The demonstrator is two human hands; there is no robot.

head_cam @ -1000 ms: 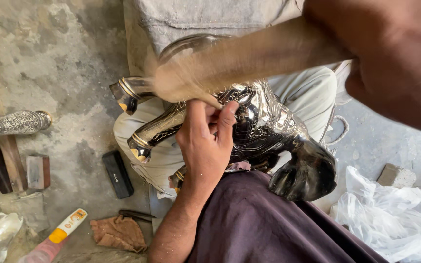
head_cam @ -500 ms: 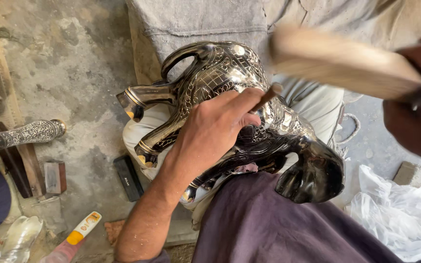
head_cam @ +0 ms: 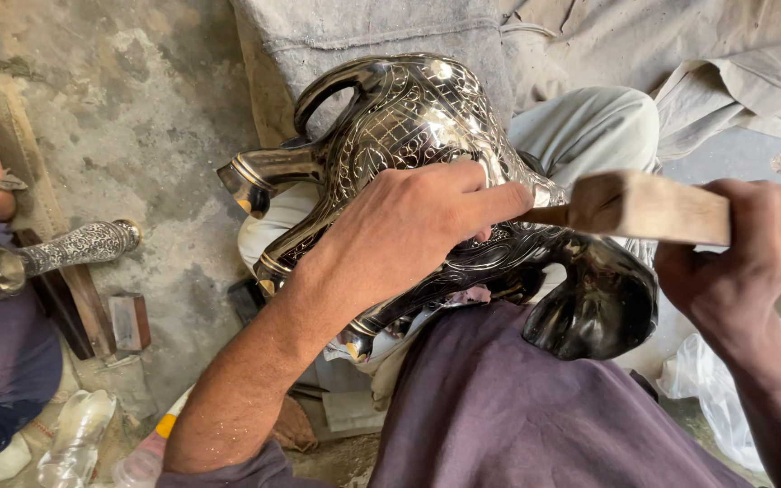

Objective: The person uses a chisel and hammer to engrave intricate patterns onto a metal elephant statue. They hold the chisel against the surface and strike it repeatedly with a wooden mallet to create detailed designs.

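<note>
While the left hand [head_cam: 409,230] steadies a metal animal figure [head_cam: 409,117], the right hand [head_cam: 734,262] grips a wooden mallet [head_cam: 648,206].

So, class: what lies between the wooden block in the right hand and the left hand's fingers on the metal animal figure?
In the head view, a thin tool shaft runs from the left hand toward the wooden block, held by the right hand, over the metal animal figure.

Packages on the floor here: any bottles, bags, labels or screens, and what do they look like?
Tube: bottom left by the elbow, pale with an orange-yellow band.
Plastic bottle: bottom left, clear, lying down.
Plastic bag: right, under the right hand, white, crumpled.
No screens or signs.
</note>
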